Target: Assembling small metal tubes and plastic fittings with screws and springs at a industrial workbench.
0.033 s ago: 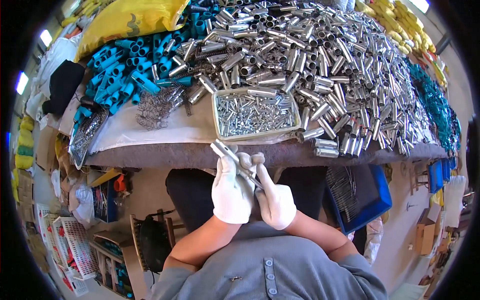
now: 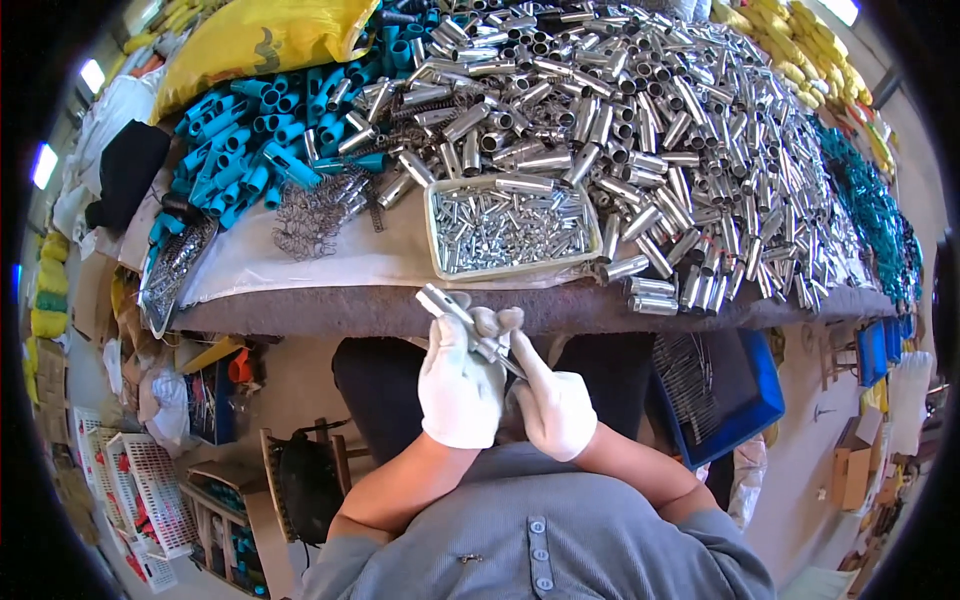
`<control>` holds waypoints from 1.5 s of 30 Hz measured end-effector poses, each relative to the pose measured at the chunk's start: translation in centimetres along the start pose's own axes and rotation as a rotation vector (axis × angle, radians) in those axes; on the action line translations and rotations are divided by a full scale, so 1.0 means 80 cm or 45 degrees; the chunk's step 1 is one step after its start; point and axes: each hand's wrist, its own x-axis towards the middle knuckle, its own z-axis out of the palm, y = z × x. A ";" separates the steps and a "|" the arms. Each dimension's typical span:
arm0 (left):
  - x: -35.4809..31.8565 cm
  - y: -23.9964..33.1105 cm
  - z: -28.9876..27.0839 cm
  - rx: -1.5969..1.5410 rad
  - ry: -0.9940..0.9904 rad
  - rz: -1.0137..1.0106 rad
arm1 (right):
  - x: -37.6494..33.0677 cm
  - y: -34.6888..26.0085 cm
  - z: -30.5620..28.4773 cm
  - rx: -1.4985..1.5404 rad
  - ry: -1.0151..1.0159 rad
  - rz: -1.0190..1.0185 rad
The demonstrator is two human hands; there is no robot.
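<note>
In front of my body, near the table's edge, my white-gloved left hand (image 2: 462, 385) is wrapped round a shiny silver metal tube (image 2: 440, 300). The tube slants, its upper end sticking out past the thumb toward the table. My right hand (image 2: 552, 405), gloved too, has thumb and fingers pinched on a thin metal piece (image 2: 508, 362) by the tube's lower end; the fingers partly hide it, and I cannot tell whether it joins the tube. Just beyond both hands stands a pale tray (image 2: 432, 235) full of small silver metal parts (image 2: 510, 228).
A big heap of silver tubes (image 2: 690, 150) covers the table's middle and right. Teal plastic sleeves (image 2: 235, 150), tangled springs (image 2: 308, 215) and a yellow sack (image 2: 265, 45) lie at the left. A blue bin (image 2: 765, 385) with thin rods stands by my right knee, below the padded table edge (image 2: 330, 308).
My left hand has shifted slightly left with the tube, and my right hand slightly right. More of the metal piece shows between them.
</note>
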 end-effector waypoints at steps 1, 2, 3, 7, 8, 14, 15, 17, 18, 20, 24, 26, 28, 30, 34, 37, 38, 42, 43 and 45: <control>-0.003 0.005 0.000 -0.024 0.058 -0.001 | -0.003 0.000 0.000 0.135 0.062 -0.024; 0.001 0.004 -0.010 -0.089 -0.017 0.075 | -0.011 -0.007 0.000 0.423 -0.021 0.188; -0.004 -0.001 -0.010 -0.029 -0.008 0.041 | -0.015 -0.017 -0.003 0.709 -0.105 0.401; -0.013 -0.018 -0.013 0.370 -0.338 -0.073 | -0.013 0.009 0.001 1.915 -0.374 0.815; -0.035 -0.027 0.000 0.292 -0.047 -0.277 | -0.011 0.010 -0.003 1.810 -0.304 0.837; -0.038 -0.016 -0.009 0.123 -0.205 -0.308 | -0.008 0.021 -0.056 0.753 -0.681 0.392; -0.036 -0.013 -0.015 0.146 -0.193 -0.307 | -0.007 0.026 -0.058 0.544 -0.505 0.390; -0.037 -0.011 -0.013 0.307 -0.274 -0.356 | -0.016 0.057 -0.050 0.625 -0.223 0.397; -0.039 -0.012 -0.015 0.279 -0.117 -0.457 | -0.017 0.054 -0.047 0.764 -0.156 0.389; -0.039 -0.010 -0.011 0.373 -0.143 -0.507 | -0.017 0.052 -0.044 1.223 -0.085 0.470; -0.033 -0.014 -0.019 0.398 -0.311 -0.952 | -0.014 0.061 -0.037 1.226 0.067 0.525; -0.033 -0.019 -0.017 0.728 -0.353 -1.117 | -0.019 0.058 -0.038 1.311 0.006 0.802; -0.038 -0.031 -0.010 0.788 -0.289 -1.061 | -0.026 0.062 -0.041 1.635 0.079 0.798; -0.036 -0.042 -0.008 0.820 -0.232 -1.049 | -0.034 0.076 -0.038 1.738 0.122 0.743; -0.028 -0.054 0.003 0.875 -0.450 -1.135 | -0.047 0.099 -0.043 2.028 0.287 0.506; -0.023 -0.068 0.000 0.864 -0.372 -1.146 | -0.054 0.105 -0.043 1.880 0.442 0.550; -0.022 -0.074 0.004 0.997 -0.243 -1.093 | -0.059 0.105 -0.046 1.696 0.403 0.659; -0.012 -0.080 -0.036 0.893 -0.244 -1.328 | -0.102 0.135 -0.048 1.015 0.491 0.591; -0.014 -0.082 -0.033 0.891 -0.257 -1.327 | -0.120 0.159 -0.045 1.107 0.645 0.708; -0.014 -0.086 -0.027 0.971 -0.208 -1.334 | -0.163 0.242 -0.040 0.739 1.078 0.842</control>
